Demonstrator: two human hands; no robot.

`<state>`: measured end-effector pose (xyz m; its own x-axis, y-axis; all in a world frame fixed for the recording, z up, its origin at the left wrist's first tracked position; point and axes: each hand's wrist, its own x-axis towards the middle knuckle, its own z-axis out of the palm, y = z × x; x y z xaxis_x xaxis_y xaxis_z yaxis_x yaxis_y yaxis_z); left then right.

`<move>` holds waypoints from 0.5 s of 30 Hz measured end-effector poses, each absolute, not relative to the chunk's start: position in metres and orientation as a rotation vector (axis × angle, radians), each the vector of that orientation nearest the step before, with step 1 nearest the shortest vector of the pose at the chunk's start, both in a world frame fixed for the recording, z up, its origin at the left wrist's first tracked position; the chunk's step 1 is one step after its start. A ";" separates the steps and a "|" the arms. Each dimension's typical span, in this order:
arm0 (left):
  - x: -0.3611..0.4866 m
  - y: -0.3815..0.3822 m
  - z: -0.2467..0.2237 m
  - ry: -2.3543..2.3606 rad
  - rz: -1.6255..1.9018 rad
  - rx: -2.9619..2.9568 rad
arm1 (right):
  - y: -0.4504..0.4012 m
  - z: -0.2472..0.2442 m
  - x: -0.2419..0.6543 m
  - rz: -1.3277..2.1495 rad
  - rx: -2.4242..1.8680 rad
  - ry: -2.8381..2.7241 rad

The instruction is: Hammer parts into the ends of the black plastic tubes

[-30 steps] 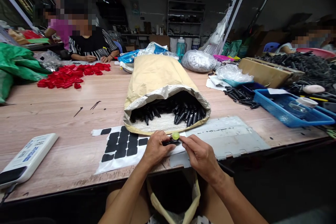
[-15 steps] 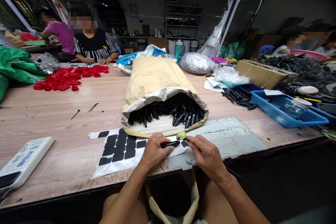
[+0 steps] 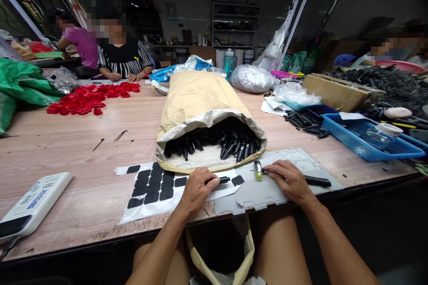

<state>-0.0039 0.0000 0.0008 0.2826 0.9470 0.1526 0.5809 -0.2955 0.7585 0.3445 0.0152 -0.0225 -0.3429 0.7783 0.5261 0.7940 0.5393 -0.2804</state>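
My left hand (image 3: 200,187) is closed around a short black cylindrical piece (image 3: 224,179), its narrow tip poking out to the right over a white sheet. My right hand (image 3: 289,180) has its fingers on the black handle of a small hammer (image 3: 258,171) with a metal and yellow-green head. The hammer is low over, or lying on, a grey board (image 3: 284,193); I cannot tell which. Between the hands, a black rounded-square sticker (image 3: 238,180) sits at the sheet's right edge. Just beyond, an open paper sack (image 3: 203,93) holds many similar black pieces (image 3: 240,144).
More black stickers (image 3: 154,186) cover the white sheet on the left. A white electronic device (image 3: 35,202) stands at the left front, with red parts (image 3: 87,97) behind it. A blue tray (image 3: 371,140) is at the right. Across the table sits a person (image 3: 125,55).
My right hand has moved right with the hammer, away from the black piece, and the hammer head is now over the grey board. My left hand keeps its hold in nearly the same spot.
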 end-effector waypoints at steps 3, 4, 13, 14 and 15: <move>-0.002 -0.007 0.010 1.383 0.809 1.994 | 0.014 -0.025 0.344 -0.028 -1.301 -2.126; -0.001 -0.013 0.015 1.371 0.807 1.997 | 0.014 -0.026 0.343 -0.021 -1.308 -2.120; 0.016 -0.098 -0.007 1.123 0.084 2.009 | 0.010 -0.025 0.339 -0.019 -1.353 -2.090; 0.019 -0.099 -0.022 1.237 0.016 2.016 | 0.009 -0.025 0.338 -0.020 -1.357 -2.092; 0.022 -0.099 -0.035 1.314 -0.035 2.010 | 0.009 -0.025 0.338 -0.020 -1.359 -2.094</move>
